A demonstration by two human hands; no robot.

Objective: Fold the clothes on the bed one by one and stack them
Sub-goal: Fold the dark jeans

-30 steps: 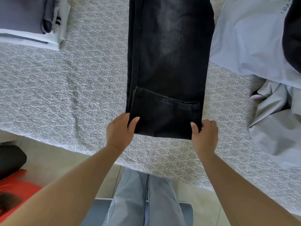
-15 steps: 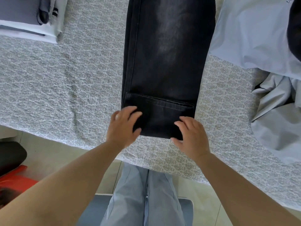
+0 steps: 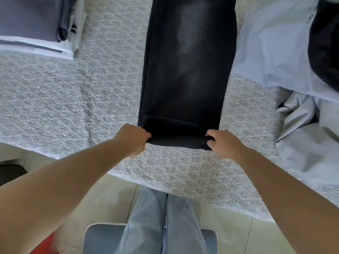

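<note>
Lying lengthwise down the middle of the bed [image 3: 73, 107], the black jeans [image 3: 185, 74] serve as the landmark; their upper part is cut off by the top of the frame. Far left of the jeans, at the top corner, a stack of folded clothes [image 3: 33, 24] sits on the patterned bedspread, grey on top with white layers beneath, partly cut off by the frame edge. Between this stack and the jeans the bedspread lies bare. At the jeans' near end the hem is folded over. The left hand [image 3: 133, 139] grips the left corner of that fold, its fingers curled under the cloth and hidden from view. The right hand [image 3: 222, 142] grips the right corner, thumb on top and fingers tucked round the edge. A strip of bedspread separates the fold from the near edge of the bed, below which the person's legs in pale blue trousers [image 3: 161, 222] stand on a light floor. Right of the jeans, touching their edge, lies a pale blue garment [image 3: 271, 52] with a dark item [image 3: 324, 44] upon it, only partly in frame. Below these, a crumpled grey garment [image 3: 308, 136] reaches the right frame edge.
</note>
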